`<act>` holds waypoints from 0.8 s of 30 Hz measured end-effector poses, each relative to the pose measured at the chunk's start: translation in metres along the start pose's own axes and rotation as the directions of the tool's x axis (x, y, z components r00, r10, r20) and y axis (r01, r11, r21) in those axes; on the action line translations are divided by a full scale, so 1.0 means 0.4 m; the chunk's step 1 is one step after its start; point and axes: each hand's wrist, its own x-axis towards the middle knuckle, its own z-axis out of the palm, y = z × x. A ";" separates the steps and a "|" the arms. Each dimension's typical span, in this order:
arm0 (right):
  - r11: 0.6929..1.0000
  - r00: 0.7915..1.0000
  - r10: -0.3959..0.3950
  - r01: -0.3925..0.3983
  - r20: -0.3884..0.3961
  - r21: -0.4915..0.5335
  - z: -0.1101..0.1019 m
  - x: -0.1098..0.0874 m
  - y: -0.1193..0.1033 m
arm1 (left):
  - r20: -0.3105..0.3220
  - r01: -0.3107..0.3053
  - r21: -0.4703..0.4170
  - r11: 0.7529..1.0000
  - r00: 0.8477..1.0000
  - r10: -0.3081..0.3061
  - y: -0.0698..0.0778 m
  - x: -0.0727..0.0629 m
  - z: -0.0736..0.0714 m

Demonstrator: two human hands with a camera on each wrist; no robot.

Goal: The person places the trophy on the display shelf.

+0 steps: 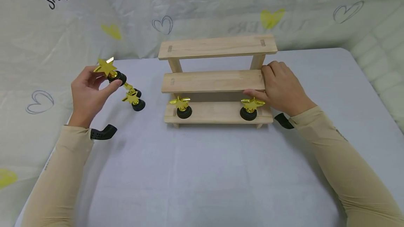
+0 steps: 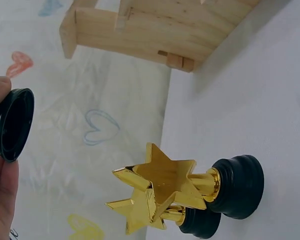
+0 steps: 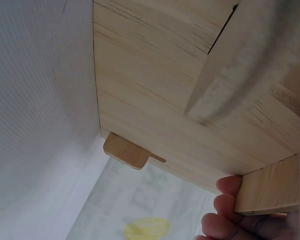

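Note:
My left hand (image 1: 89, 92) pinches a star trophy (image 1: 106, 67) by its black base, raised at the left of the table; in the left wrist view the base's hollow underside (image 2: 19, 125) shows. Just beside it, two more gold star trophies (image 1: 138, 105) stand on the table, one partly behind the other. With my right hand (image 1: 282, 87) I grip the right end of the middle shelf on a three-tier wooden stand (image 1: 211, 81); fingers (image 3: 225, 205) curl around that board's end in the right wrist view. On the lowest shelf stand a left trophy (image 1: 183, 109) and a right trophy (image 1: 249, 110).
A white cloth (image 1: 205, 171) covers the table under the stand. Behind it hangs a pale curtain (image 1: 202, 6) printed with hearts and words. A black strap piece (image 1: 104, 132) sticks out at the left wrist, another (image 1: 284, 121) at the right.

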 end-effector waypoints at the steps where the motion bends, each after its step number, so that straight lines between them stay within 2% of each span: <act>1: 1.000 1.000 -0.002 0.002 -0.002 -0.002 0.001 0.000 0.000 | 0.005 -0.002 -0.001 1.000 1.000 0.002 0.004 0.002 0.002; 6: 1.000 1.000 -0.011 0.011 -0.013 -0.007 0.004 -0.001 0.002 | 0.033 -0.018 0.019 1.000 0.999 0.018 0.025 0.010 0.012; 14: 1.000 1.000 -0.008 0.009 0.007 -0.014 0.002 0.002 0.000 | 0.053 -0.049 -0.037 0.998 0.997 0.051 0.056 0.025 0.031; 19: 1.000 1.000 -0.006 0.007 0.013 -0.016 0.004 0.001 0.001 | 0.070 -0.063 -0.014 0.998 0.995 0.064 0.081 0.036 0.048; 24: 1.000 1.000 -0.012 0.012 -0.016 -0.007 0.002 -0.001 0.003 | 0.100 -0.094 0.032 0.995 0.991 0.090 0.104 0.049 0.069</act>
